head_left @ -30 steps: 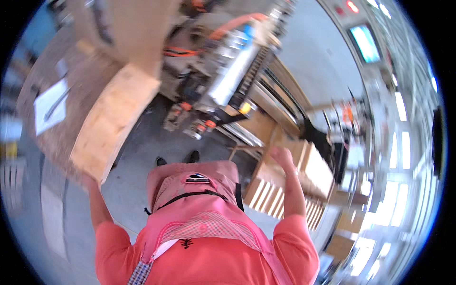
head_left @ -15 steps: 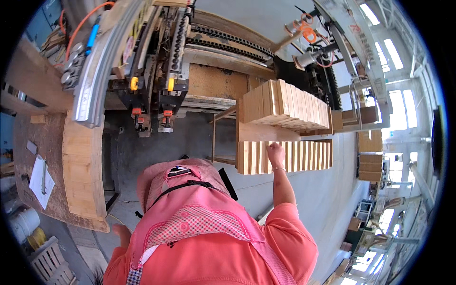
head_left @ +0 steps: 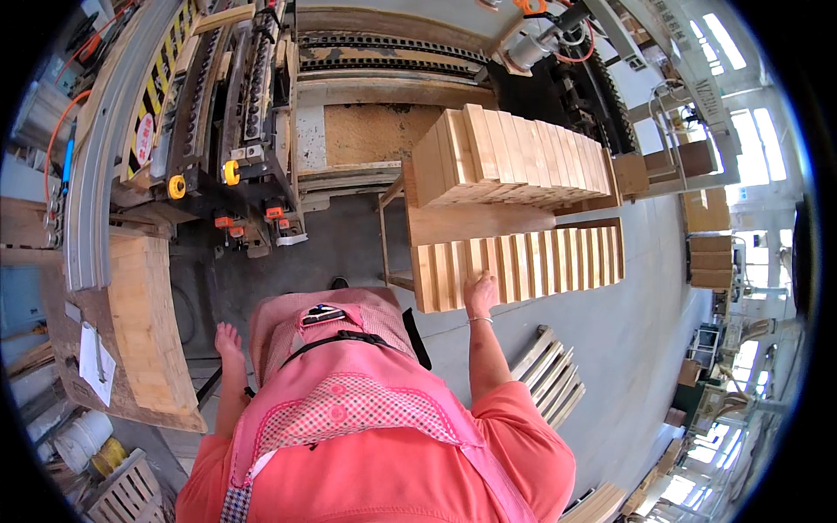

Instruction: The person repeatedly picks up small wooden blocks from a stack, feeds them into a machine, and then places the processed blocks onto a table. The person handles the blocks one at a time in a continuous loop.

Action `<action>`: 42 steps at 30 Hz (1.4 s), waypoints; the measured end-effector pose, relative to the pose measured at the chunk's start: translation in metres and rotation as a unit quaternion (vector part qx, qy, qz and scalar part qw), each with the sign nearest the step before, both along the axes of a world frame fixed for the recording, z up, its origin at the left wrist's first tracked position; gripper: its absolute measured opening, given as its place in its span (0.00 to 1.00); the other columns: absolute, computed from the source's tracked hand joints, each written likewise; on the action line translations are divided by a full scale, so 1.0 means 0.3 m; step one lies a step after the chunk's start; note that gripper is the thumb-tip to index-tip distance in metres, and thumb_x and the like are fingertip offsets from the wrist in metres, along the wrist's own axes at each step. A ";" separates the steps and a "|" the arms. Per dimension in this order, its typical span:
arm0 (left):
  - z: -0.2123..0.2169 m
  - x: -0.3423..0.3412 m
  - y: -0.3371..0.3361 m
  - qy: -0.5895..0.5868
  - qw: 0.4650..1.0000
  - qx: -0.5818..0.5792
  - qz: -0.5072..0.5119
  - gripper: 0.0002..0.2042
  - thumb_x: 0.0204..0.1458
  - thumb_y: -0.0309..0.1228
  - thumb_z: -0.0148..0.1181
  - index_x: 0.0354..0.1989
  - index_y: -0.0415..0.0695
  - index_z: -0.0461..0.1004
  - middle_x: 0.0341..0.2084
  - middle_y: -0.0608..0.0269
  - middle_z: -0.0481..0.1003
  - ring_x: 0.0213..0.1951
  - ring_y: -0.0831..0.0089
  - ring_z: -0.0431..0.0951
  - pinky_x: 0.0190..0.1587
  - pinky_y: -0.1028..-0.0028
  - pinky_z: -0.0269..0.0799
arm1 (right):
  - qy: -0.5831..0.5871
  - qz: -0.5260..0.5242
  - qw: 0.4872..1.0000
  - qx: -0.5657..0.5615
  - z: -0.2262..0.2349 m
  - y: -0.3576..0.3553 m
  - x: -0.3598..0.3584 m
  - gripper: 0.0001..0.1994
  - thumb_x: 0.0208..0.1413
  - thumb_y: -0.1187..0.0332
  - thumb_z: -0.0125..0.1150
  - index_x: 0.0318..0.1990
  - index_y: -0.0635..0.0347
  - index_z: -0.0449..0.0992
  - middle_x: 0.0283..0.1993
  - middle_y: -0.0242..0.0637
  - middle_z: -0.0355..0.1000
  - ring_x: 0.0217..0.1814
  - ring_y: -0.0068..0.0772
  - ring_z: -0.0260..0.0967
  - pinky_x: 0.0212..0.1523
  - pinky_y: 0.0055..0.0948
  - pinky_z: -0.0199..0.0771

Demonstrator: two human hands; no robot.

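My right hand is at the near edge of a row of upright wooden boards, its curled fingers closed on one board near the row's left end. The fingertips are partly hidden. Behind that row, a taller stack of wooden blocks rests on the same wooden rack. My left hand hangs out to the left, palm up, fingers apart and holding nothing. It is nearest to the side table with a long row of pale wooden pieces.
A machine with clamps and yellow knobs stands ahead on the left. On the side table lies a paper sheet. A slatted wooden stack is on the floor at the right, and a white bucket stands low left.
The view has turned, and the rack appears larger. My right hand has moved from the row's far edge toward its near edge. My left hand has come forward into fuller view.
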State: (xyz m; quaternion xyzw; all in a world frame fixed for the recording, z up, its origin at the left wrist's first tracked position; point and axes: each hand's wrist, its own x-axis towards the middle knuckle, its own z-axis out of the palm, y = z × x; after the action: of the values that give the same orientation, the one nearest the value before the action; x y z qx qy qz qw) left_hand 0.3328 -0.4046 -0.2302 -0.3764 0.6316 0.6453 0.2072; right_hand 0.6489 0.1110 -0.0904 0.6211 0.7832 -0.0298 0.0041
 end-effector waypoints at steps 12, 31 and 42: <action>0.153 -0.187 0.328 0.016 0.991 0.022 -0.127 0.23 0.52 0.44 0.53 0.54 0.46 0.64 0.51 0.59 0.68 0.52 0.66 0.67 0.52 0.66 0.60 | 0.000 -0.074 0.997 0.019 -0.066 0.013 -0.047 0.16 0.39 0.66 0.62 0.35 0.62 0.66 0.39 0.44 0.65 0.42 0.47 0.67 0.38 0.40 0.71; 0.760 -0.727 1.047 0.419 0.834 0.176 -0.312 0.08 0.57 0.27 0.46 0.41 0.40 0.71 0.33 0.68 0.74 0.32 0.82 0.72 0.36 0.81 0.67 | 0.254 0.428 0.864 0.080 0.543 0.077 -1.239 0.23 0.40 0.65 0.67 0.44 0.61 0.68 0.37 0.45 0.67 0.40 0.49 0.66 0.38 0.40 0.69; 0.727 -0.756 1.088 0.473 0.815 -0.003 -0.335 0.08 0.52 0.22 0.49 0.39 0.38 0.73 0.32 0.56 0.76 0.31 0.70 0.76 0.33 0.74 0.71 | 0.180 0.640 0.744 0.068 0.559 0.240 -2.566 0.18 0.36 0.61 0.67 0.35 0.61 0.73 0.36 0.43 0.69 0.40 0.46 0.68 0.41 0.38 0.71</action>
State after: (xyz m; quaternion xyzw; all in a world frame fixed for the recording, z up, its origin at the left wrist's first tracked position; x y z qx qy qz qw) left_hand 0.1059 -0.0782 -0.0121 0.2094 0.7409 0.6324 0.0853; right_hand -0.1208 0.1829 0.0771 -0.0442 0.9829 -0.0784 -0.1607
